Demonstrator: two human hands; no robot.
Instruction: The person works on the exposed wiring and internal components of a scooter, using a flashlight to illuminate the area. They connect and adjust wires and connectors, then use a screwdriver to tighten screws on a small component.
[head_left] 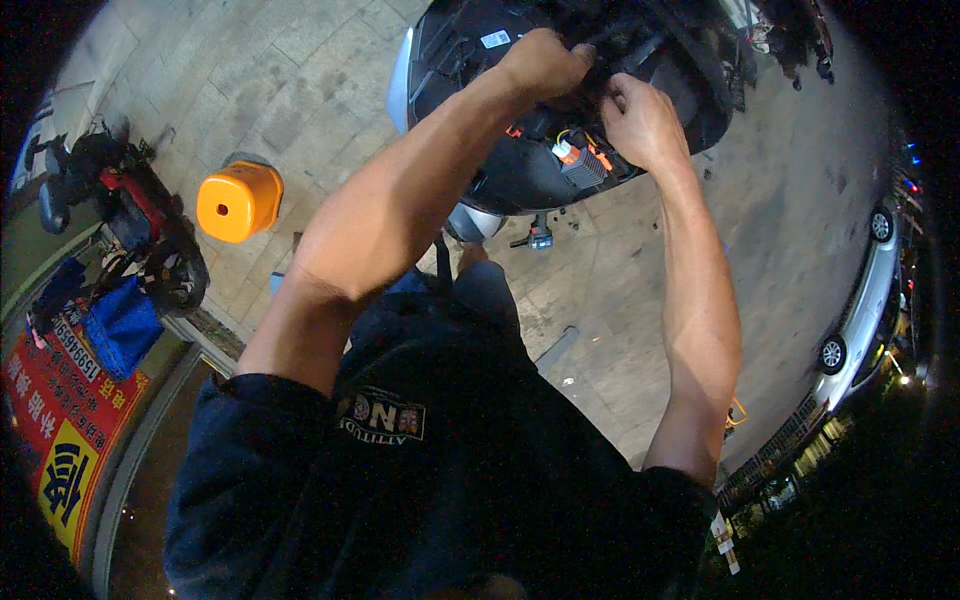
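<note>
My left hand [545,66] reaches over the open black body of a two-wheeler [460,90], its curled fingertips down among dark parts and partly hidden. My right hand [642,125] is just to its right, fingers closed at the dark interior; whatever they hold cannot be made out. Below the hands lies a finned metal component [583,170] with orange connectors [600,156] and wires. A pale label [495,39] is on the black plastic to the upper left.
An orange plastic stool [240,200] and a red-and-black scooter [135,205] are at left, beside a blue bag [125,330] and red sign. A cordless tool [538,236] lies on the pavement below the vehicle. A silver car [858,300] is at far right.
</note>
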